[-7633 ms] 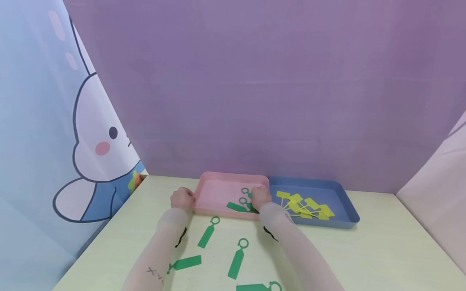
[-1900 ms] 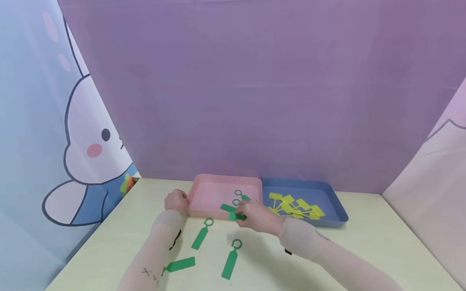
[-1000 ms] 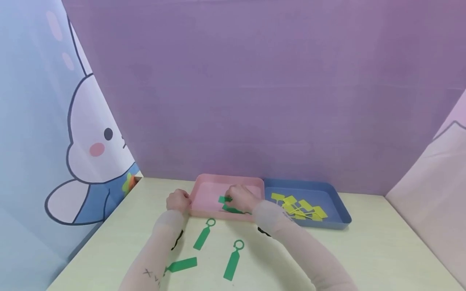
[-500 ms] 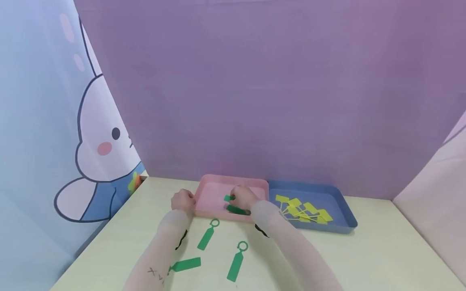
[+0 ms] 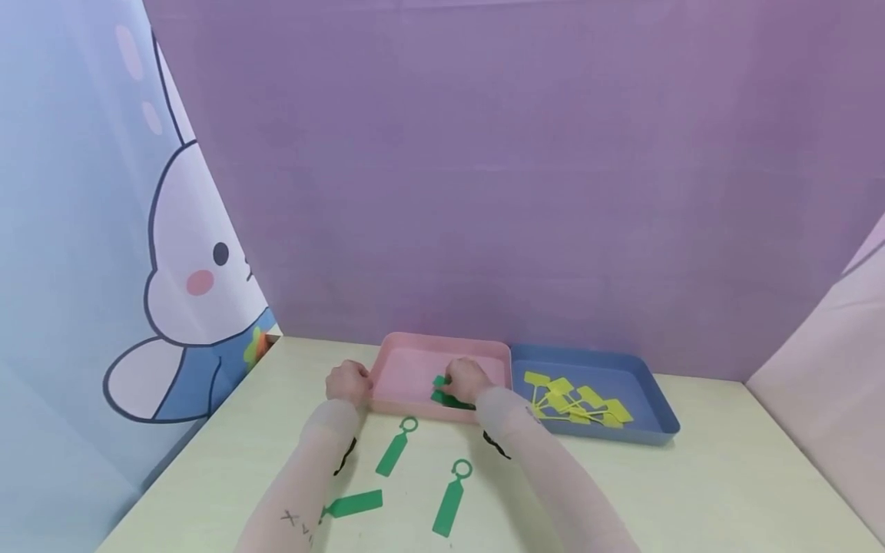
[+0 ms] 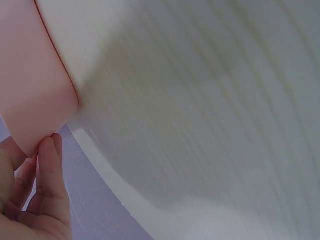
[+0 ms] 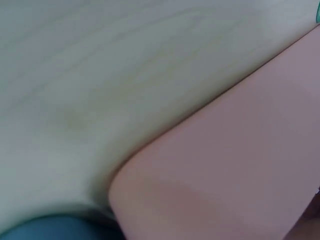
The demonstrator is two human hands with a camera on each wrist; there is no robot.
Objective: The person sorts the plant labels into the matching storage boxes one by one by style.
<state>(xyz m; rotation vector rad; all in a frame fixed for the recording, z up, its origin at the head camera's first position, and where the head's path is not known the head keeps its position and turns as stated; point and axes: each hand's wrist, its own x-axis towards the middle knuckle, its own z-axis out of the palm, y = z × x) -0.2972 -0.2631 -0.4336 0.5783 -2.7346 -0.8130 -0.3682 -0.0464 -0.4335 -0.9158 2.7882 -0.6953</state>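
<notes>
My left hand pinches the left rim of the pink tray between thumb and fingers; the left wrist view shows those fingers on its corner. Inside that tray, toward its right side, my right hand holds a green plastic tag at its fingertips, low over other green tags. The hand hides most of these pieces. On the table in front lie three more ring-ended green tags: one upper left, one on the right, and one sideways, partly behind the left forearm.
A blue tray stands against the pink tray's right side, with several yellow flag-shaped labels heaped in it. A purple cloth hangs behind the table, and a rabbit-print curtain hangs on the left.
A green tag at the table's front has been picked up. My right hand has carried it over the pink tray's front rim and lowered it inside. My left hand has stayed on the rim.
</notes>
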